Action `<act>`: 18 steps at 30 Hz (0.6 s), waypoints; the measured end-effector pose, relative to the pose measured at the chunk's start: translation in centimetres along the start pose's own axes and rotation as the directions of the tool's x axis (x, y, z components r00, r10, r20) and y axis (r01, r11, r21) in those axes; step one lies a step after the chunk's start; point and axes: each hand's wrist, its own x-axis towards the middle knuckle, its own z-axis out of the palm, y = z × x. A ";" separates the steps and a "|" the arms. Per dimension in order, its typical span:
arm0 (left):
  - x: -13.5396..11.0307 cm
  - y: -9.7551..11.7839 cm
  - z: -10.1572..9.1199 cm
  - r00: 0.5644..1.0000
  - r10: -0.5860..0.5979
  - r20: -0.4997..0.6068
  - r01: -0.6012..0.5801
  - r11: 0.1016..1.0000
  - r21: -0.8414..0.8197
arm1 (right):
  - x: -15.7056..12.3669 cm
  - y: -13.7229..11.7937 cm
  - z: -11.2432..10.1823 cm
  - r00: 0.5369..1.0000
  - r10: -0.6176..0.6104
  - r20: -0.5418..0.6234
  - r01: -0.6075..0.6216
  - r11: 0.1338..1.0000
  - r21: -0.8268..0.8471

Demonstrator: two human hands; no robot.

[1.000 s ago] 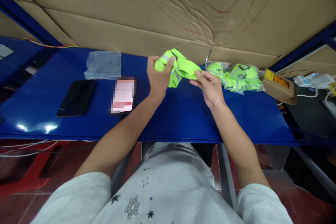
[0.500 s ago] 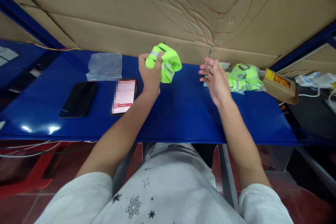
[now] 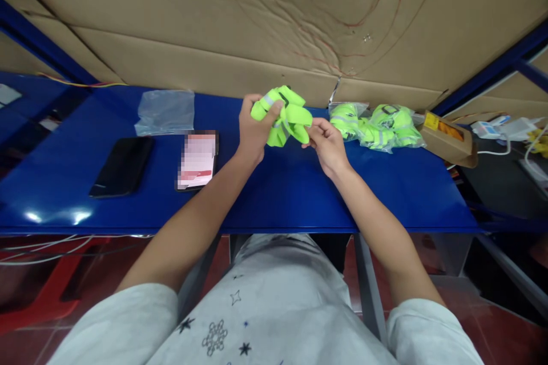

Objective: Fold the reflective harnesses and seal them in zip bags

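Note:
My left hand (image 3: 252, 131) is closed around a bundled neon-green reflective strap (image 3: 280, 128) with silver-grey stripes and a small dark part at its top. The bundle is held up above the blue table, near its back edge. Loops of the strap stick out to the right. There my right hand (image 3: 326, 145) pinches the edge of one loop between thumb and fingers. Just beyond my right hand lie clear plastic bags (image 3: 379, 130) with similar neon-green bundles inside.
The blue table (image 3: 295, 199) ends at a cardboard-covered wall (image 3: 171, 40). A flat clear bag (image 3: 166, 111), a black phone (image 3: 122, 165) and a phone with a lit screen (image 3: 197, 159) lie on the left. An open cardboard box (image 3: 447, 140) stands at the right end.
My right hand has moved left from beside the bagged bundles, its fingers closing on the strap's edge. My left hand has shifted slightly right and down with the strap.

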 end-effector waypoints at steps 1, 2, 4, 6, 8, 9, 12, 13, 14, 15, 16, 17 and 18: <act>0.0 -0.2 0.2 0.995 -0.089 0.038 0.093 0.989 -0.113 | 0.2 0.3 -0.1 1.000 0.004 0.019 -0.004 1.000 -0.023; 0.0 -0.4 0.4 0.982 -0.167 0.091 0.182 0.961 -0.210 | 0.3 0.6 -0.2 1.000 -0.003 0.031 0.004 0.998 -0.063; 0.1 -0.6 0.6 0.936 -0.264 0.233 0.332 0.882 -0.334 | 0.5 1.1 -0.1 0.999 -0.034 0.029 0.037 0.988 -0.150; 0.1 -0.6 0.5 0.869 -0.309 0.387 0.456 0.802 -0.386 | 0.6 1.5 0.2 0.998 -0.065 0.006 0.065 0.978 -0.199; 0.2 -0.5 0.3 0.811 -0.330 0.483 0.538 0.745 -0.394 | 0.3 1.5 0.6 0.996 -0.091 -0.010 0.087 0.972 -0.217; 0.3 -0.5 0.2 0.794 -0.342 0.502 0.561 0.731 -0.389 | 0.1 1.4 0.7 0.994 -0.110 -0.012 0.104 0.967 -0.232; 0.1 -0.4 0.3 0.786 -0.362 0.501 0.569 0.740 -0.357 | -0.6 1.0 1.0 0.979 -0.206 -0.006 0.193 0.928 -0.319; -0.2 -0.4 0.4 0.823 -0.348 0.449 0.519 0.782 -0.344 | -0.8 1.0 1.1 0.967 -0.253 -0.018 0.229 0.899 -0.373; -0.4 -0.5 0.6 0.879 -0.315 0.359 0.433 0.843 -0.319 | -0.8 1.1 1.1 0.954 -0.297 -0.042 0.252 0.868 -0.428; -0.8 -0.6 0.9 0.936 -0.257 0.239 0.318 0.909 -0.271 | -0.8 1.2 1.0 0.942 -0.325 -0.077 0.254 0.845 -0.470; -1.1 -0.7 1.1 0.977 -0.181 0.109 0.200 0.960 -0.196 | -0.7 1.5 1.0 0.937 -0.331 -0.113 0.236 0.836 -0.495; -1.3 -0.9 1.4 0.995 -0.104 -0.002 0.103 0.989 -0.110 | -0.6 1.7 1.0 0.939 -0.313 -0.144 0.205 0.843 -0.497; -1.4 -1.0 1.6 0.996 -0.047 -0.079 0.044 0.998 -0.036 | -0.5 1.8 0.9 0.946 -0.281 -0.164 0.172 0.860 -0.481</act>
